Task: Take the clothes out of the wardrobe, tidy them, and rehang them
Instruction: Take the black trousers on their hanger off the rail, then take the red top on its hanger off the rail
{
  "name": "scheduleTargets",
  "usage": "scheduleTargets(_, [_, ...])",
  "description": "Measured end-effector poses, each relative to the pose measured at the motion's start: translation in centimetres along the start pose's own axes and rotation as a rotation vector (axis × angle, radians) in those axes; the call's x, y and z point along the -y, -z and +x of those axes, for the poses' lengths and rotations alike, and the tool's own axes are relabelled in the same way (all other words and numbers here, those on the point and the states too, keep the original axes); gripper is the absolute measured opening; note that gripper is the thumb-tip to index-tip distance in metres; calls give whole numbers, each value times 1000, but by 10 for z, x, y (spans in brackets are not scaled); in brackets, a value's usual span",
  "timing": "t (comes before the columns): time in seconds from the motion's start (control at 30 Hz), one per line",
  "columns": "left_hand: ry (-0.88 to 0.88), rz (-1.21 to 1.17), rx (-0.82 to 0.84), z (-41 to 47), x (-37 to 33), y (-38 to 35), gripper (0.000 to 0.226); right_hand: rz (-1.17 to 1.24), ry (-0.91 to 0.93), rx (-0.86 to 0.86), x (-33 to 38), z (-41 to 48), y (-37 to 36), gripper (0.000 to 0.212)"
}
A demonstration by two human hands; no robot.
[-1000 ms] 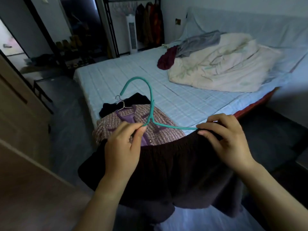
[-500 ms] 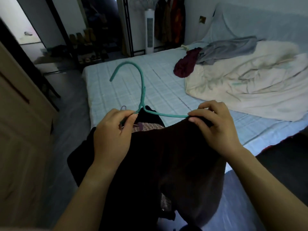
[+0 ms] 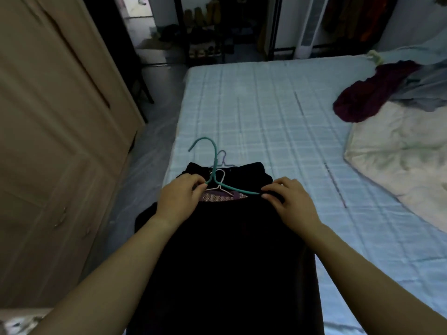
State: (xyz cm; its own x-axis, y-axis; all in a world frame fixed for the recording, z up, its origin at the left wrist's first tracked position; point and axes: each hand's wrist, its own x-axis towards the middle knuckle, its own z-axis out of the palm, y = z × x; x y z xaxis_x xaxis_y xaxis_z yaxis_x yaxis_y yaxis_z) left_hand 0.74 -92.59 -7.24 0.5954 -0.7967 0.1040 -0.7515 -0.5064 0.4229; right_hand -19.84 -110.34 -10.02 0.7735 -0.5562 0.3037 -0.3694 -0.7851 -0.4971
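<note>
Over the bed's (image 3: 266,112) near left corner, note the left hand (image 3: 181,198) curled, thumb and fingertips pinching the hanger (image 3: 215,163) just left of its neck. Note the right hand (image 3: 289,203) likewise curled, pinching the top edge of the dark garment (image 3: 229,262) onto the hanger's right arm. Judge the garment as draped on the hanger and falling towards the camera past the bed's near edge; cannot tell its kind in this light.

To do the step well, draw gently outward with both hands to flatten the top edge along the hanger, then centre the cloth under the hook to prevent a slide to one side. Lift straight up before turning away, clearing the pile beneath: a tweed piece (image 3: 217,197) on a white hanger (image 3: 221,180), a second dark piece (image 3: 244,171) and a purple hook (image 3: 223,157), all close enough to snag. Mind the hanger's own hook, just beside those wires.

Further out, see a maroon garment (image 3: 367,95) and a pale quilt (image 3: 399,160) by the bed's right edge, well apart from the hands, and the wardrobe (image 3: 48,117) standing left of the bed, near enough for rehanging
</note>
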Motion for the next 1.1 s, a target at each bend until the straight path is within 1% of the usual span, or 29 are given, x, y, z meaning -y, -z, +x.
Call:
scheduleTargets(0.07, [89, 63, 39, 5, 11, -21, 31, -62, -18, 113, -15, 16, -23, 27])
scheduleTargets(0.17, [188, 111, 99, -12, 21, -50, 53, -104, -18, 260, -22, 28, -51, 39])
scheduleTargets(0.27, [383, 145, 175, -45, 25, -68, 74, -104, 25, 383, -16, 19, -74, 45])
scheduleTargets(0.33, [512, 140, 210, -74, 25, -75, 78, -111, 19, 497, -7, 4, -84, 49])
scheduleTargets(0.43, [624, 128, 222, -121, 17, -82, 76, -171, 47, 695, 9, -20, -90, 56])
scheduleTargets(0.5, [688, 79, 177, -153, 11, -83, 81, -198, 92, 791, 23, -35, -90, 59])
scheduleTargets(0.57, [757, 7, 123, -183, 6, -80, 84, -219, 164, 853, 39, -45, -86, 60])
scheduleTargets(0.63, [811, -24, 82, -213, 2, -74, 86, -237, 263, 881, 56, -54, -83, 60])
scheduleTargets(0.73, [870, -4, 11, -254, -3, -62, 90, -249, 394, 895, 84, -68, -85, 62])
scheduleTargets(0.83, [931, 15, -25, -291, -2, -44, 82, -220, 485, 892, 122, -84, -90, 70])
scheduleTargets(0.93, [996, 16, -113, -330, 6, -20, 77, -178, 564, 864, 168, -107, -101, 62])
scheduleTargets(1.1, [1097, 40, -259, -411, 35, 32, 76, -97, 732, 839, 269, -157, -128, 56])
